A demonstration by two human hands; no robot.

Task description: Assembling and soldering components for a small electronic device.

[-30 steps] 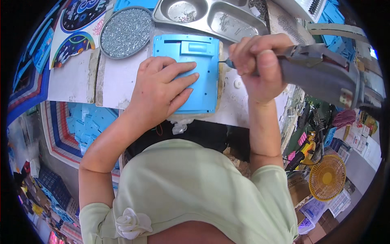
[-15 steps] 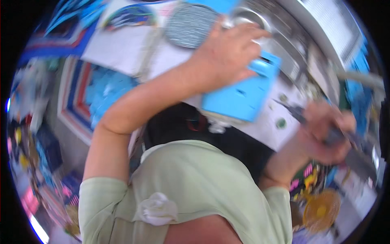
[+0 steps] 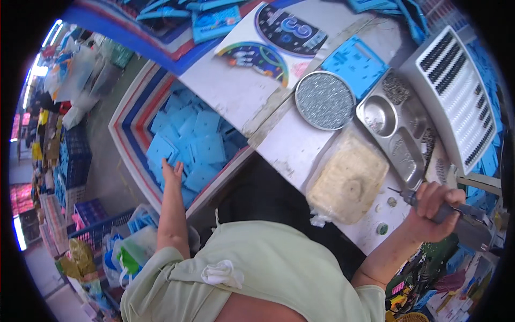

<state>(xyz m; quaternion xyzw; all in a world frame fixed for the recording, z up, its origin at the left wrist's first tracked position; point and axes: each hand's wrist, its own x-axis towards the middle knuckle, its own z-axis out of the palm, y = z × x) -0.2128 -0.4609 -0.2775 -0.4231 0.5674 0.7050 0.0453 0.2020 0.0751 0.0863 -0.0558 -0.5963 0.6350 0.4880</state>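
Note:
My left hand (image 3: 173, 172) reaches down at the striped bin (image 3: 140, 96), its fingers stretched apart at a pile of flat blue plastic housings (image 3: 185, 134). The fingertips meet the edge of one housing; whether they press on it I cannot tell. On the right, my right hand (image 3: 435, 210) is wrapped round a dark grey electric screwdriver (image 3: 466, 222), whose thin bit points left over the table. Between my hands lies a beige block (image 3: 348, 177) in clear plastic, with nothing on top.
Behind the block stand a round dish of small metal pins (image 3: 325, 100), a compartmented steel tray (image 3: 403, 140) with small parts, and another blue housing (image 3: 354, 64). A white rack (image 3: 456, 99) holding rows of black pieces leans at right. Colourful printed cut-outs (image 3: 289, 32) lie farther back.
My left hand has moved from above the block and steel tray down left to the bin. The blue housing that lay on the block is gone from it. The screwdriver stays in my right hand.

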